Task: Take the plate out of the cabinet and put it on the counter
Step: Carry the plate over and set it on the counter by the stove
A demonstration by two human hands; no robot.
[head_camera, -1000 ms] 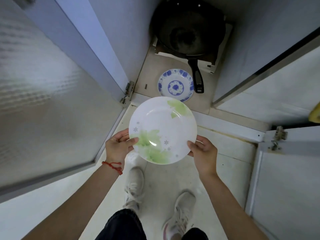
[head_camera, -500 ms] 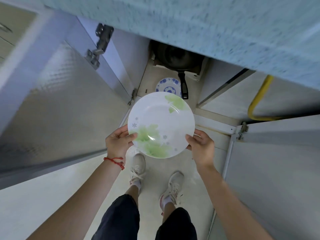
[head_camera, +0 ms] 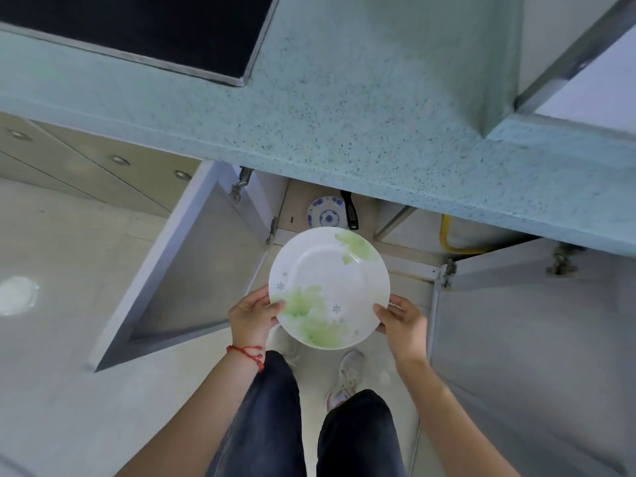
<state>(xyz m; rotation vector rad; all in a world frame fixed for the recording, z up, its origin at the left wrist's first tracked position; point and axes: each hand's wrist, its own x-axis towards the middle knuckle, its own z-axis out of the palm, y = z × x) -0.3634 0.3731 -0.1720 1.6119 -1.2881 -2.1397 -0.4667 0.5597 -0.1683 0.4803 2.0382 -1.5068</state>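
Observation:
A white plate with green leaf prints (head_camera: 328, 287) is held level in front of me, outside the low cabinet (head_camera: 292, 208) and below the counter's front edge. My left hand (head_camera: 253, 316) grips its left rim and my right hand (head_camera: 401, 320) grips its right rim. The speckled teal counter (head_camera: 361, 108) stretches across the upper part of the view, above the plate.
A black cooktop (head_camera: 144, 25) is set into the counter at the upper left. Both cabinet doors stand open, the left door (head_camera: 179, 270) and the right door (head_camera: 526, 339). Inside the cabinet lie a blue-patterned plate (head_camera: 326, 212) and a pan handle (head_camera: 351, 211). A yellow hose (head_camera: 447, 235) runs at the right.
I have stood up: the view rose from the cabinet interior to above the counter top. The plate, still held in both hands, came up and away from the cabinet.

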